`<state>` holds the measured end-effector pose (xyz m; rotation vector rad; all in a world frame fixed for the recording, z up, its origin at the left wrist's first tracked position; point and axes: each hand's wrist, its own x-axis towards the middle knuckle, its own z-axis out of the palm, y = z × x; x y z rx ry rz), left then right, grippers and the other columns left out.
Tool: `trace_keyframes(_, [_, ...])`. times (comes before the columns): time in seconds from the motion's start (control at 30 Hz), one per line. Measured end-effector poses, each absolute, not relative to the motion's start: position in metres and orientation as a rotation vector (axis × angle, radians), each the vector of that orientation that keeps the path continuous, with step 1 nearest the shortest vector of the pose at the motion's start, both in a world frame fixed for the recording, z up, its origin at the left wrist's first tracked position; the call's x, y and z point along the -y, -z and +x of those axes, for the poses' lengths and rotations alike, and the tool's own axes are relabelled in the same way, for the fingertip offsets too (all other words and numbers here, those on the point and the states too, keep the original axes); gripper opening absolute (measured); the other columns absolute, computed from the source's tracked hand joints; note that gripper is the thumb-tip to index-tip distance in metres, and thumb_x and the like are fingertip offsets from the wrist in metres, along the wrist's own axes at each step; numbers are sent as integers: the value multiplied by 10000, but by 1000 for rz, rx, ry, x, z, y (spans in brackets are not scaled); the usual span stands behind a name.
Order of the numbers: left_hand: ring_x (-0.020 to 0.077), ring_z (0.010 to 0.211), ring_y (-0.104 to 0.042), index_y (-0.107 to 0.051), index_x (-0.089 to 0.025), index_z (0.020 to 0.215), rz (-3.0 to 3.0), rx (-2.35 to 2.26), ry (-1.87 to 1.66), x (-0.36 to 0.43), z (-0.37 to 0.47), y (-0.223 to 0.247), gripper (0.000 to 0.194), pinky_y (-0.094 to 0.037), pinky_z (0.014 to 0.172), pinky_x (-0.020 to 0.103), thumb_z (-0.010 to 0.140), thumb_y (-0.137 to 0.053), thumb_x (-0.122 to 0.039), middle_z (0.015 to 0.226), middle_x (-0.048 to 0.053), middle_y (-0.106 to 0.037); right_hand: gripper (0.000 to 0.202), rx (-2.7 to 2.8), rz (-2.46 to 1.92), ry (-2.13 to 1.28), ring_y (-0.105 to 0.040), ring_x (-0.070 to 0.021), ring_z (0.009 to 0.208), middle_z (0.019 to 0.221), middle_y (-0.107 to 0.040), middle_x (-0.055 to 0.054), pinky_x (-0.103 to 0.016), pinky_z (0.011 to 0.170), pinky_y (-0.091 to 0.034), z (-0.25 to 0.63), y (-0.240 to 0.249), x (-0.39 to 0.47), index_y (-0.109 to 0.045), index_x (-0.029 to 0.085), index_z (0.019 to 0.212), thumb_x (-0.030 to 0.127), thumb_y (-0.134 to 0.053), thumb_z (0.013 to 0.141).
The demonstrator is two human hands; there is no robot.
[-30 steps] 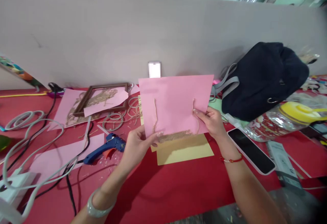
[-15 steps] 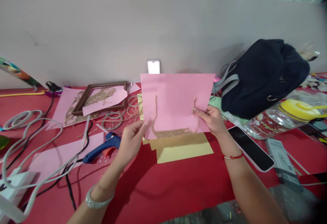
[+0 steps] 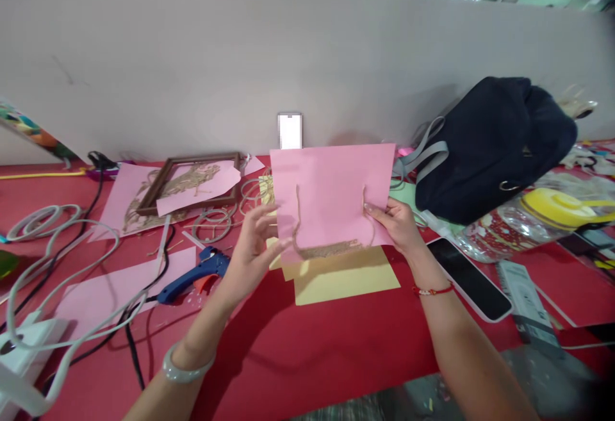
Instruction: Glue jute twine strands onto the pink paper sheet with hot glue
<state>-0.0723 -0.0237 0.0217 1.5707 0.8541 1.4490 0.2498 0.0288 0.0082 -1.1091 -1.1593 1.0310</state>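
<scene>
A pink sheet is held up over the red table, with twine glued along its lower edge and up both sides. My right hand grips its right edge, thumb in front and fingers behind. At the left edge my left hand has its fingers spread, with the thumb near the lower left corner; whether it touches the paper is hard to tell. Yellow sheets lie on the table below the pink one.
To the left lie a blue glue gun, a brown frame, twine coils and white cables. On the right are a phone, a dark bag and a bottle with a yellow lid.
My left hand has loosened from the pink sheet and its fingers have spread. The sheet has turned slightly, its left edge shifting right.
</scene>
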Motion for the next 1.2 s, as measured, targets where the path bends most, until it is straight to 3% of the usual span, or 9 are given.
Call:
trace_keyframes(0.07, [206,1158,-763,-701,-283,1334,1611,-847,-1366,28,-68,-22,460,-627,965,315,899,-849,-258,1397,93,-748,377,1144,-1106,-1065,-742,-208,738,872,-835,-51,-366,721,-615,248,-9,-28,-809,239,818,505,-1000,631])
trace_keyframes(0.17, [233,1156,-776,-818,-244,1216,1601,-954,-1300,33,-65,-26,365,-635,1006,336,857,-883,-248,1241,83,-826,377,1113,-1100,-1094,-735,-196,725,871,-835,-43,-357,714,-615,246,-11,-26,-818,248,821,499,-1009,616])
trace_keyframes(0.6, [238,837,-834,-881,-247,802,1271,-1151,-1482,35,-55,-33,74,-698,795,329,729,-887,-259,895,69,-858,407,1043,-1080,-1177,-736,-202,716,867,-840,-43,-343,685,-599,234,-10,-23,-821,253,801,505,-1029,559])
trace_keyframes(0.97, [191,702,-759,-778,-179,750,1204,-1347,-1603,29,-55,-26,244,-638,676,284,733,-870,-405,740,54,-797,409,1116,-1068,-1156,-750,-217,737,850,-828,-40,-367,707,-609,232,-7,-23,-805,261,854,547,-992,628])
trace_keyframes(1.2, [250,766,-827,-710,-176,778,1122,-1284,-1633,19,-75,-32,312,-701,716,346,756,-881,-436,884,107,-838,407,998,-1035,-1028,-767,-213,801,888,-835,-28,-364,791,-616,252,-13,-29,-797,268,887,485,-1003,611])
